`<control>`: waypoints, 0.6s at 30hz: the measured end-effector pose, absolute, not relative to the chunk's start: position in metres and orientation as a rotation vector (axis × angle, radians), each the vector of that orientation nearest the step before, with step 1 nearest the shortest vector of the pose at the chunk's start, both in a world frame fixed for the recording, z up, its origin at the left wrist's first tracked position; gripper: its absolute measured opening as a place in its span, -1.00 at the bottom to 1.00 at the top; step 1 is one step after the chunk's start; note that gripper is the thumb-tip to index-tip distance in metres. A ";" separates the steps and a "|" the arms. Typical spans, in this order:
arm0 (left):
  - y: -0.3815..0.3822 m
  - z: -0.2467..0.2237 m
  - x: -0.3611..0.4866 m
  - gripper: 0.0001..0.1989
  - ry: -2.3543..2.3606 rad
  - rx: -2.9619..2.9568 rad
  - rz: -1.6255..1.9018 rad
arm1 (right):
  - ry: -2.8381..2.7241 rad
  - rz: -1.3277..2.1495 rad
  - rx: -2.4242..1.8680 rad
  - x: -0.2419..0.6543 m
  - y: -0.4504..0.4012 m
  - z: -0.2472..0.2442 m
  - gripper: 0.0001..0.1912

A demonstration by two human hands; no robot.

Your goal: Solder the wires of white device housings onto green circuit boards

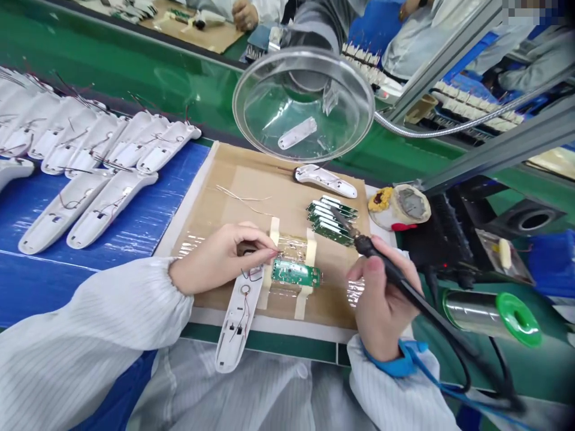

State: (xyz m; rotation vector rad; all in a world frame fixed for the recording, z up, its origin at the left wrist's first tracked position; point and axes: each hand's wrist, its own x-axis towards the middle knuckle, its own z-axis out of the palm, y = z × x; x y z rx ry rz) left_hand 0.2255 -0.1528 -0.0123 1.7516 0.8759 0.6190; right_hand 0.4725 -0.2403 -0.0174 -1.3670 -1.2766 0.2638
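Observation:
My left hand [229, 254] pinches a thin wire at the upper left corner of a green circuit board [294, 273]. The board lies on the taped brown work sheet [233, 167]. Under that hand, a white plastic housing [238, 317] with wires inside reaches over the front edge of the table. My right hand [389, 293] is wrapped round a black soldering iron [393, 272], whose tip points up and left toward a row of green boards with white parts [330, 220]. Another white housing [326, 179] lies behind that row.
White housings [101, 209] fill the blue mat [175, 191] at left. A clear round fume hood [303, 108] hangs above the sheet. At right are a sponge holder [399, 206], a green-ended solder spool [494, 317] and cables. Across the green barrier, a person's hand [245, 15] shows.

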 end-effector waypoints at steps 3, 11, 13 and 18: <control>-0.152 -0.006 0.227 -0.79 0.842 1.799 0.502 | -1.184 0.372 -1.257 0.470 -0.238 -0.020 -0.76; -0.153 0.000 0.226 -0.82 0.894 1.961 0.390 | -1.441 0.395 -1.166 0.467 -0.241 -0.026 -0.78; -0.154 -0.001 0.226 -0.83 0.899 1.972 0.402 | -1.478 0.425 -1.197 0.467 -0.241 -0.026 -0.79; -0.154 -0.001 0.227 -0.84 0.904 1.991 0.406 | -1.481 0.387 -1.140 0.466 -0.239 -0.029 -0.80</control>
